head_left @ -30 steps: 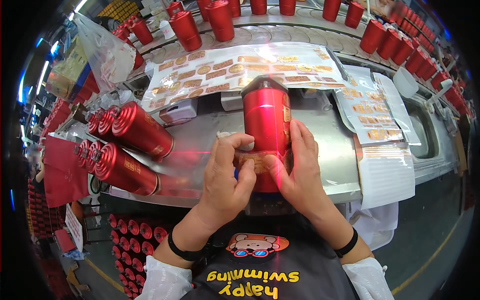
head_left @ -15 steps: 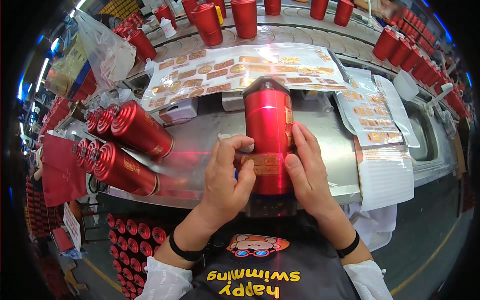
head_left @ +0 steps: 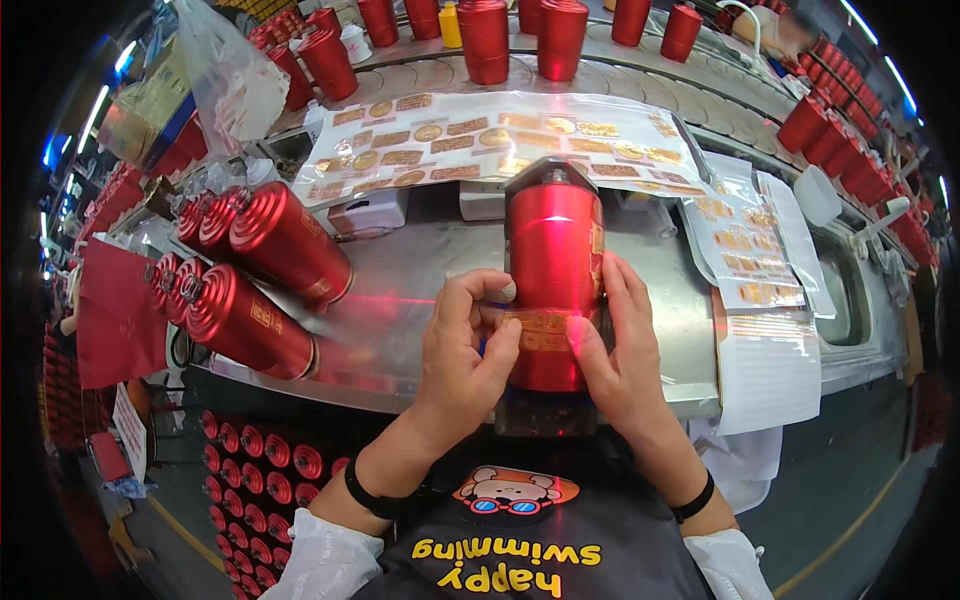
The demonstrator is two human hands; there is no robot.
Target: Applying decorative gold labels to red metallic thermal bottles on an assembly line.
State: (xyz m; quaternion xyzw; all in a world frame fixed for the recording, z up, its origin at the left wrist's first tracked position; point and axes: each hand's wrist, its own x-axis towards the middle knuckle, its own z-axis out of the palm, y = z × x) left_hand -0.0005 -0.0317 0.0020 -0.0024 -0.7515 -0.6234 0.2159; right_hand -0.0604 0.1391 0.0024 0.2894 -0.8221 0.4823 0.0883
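Note:
In front of me a glossy red bottle (head_left: 552, 245) lies lengthwise in a holder with a dark far end (head_left: 550, 172). Across its near part runs a gold label (head_left: 543, 322), and more gold trim shows along its right side. My left hand (head_left: 462, 350) is closed, fingers curled at the bottle's left side and thumb at the label's left end. A pale cover sits on one of its fingertips. My right hand (head_left: 628, 345) wraps the right side, its thumb pressing at the label's right end. The undersides of the fingers are hidden.
Several red bottles (head_left: 290, 245) with stepped tops lie on the left of the metal table (head_left: 400, 270). Behind is a sheet of gold stickers (head_left: 470, 140), with more sheets (head_left: 745, 250) at right by a sink (head_left: 845, 280). Red containers (head_left: 485, 40) stand on a curved conveyor (head_left: 640, 80).
My right thumb has shifted left onto the label's right end. My left hand stays at the other end. The containers on the conveyor have moved right, and the whole view has shifted slightly.

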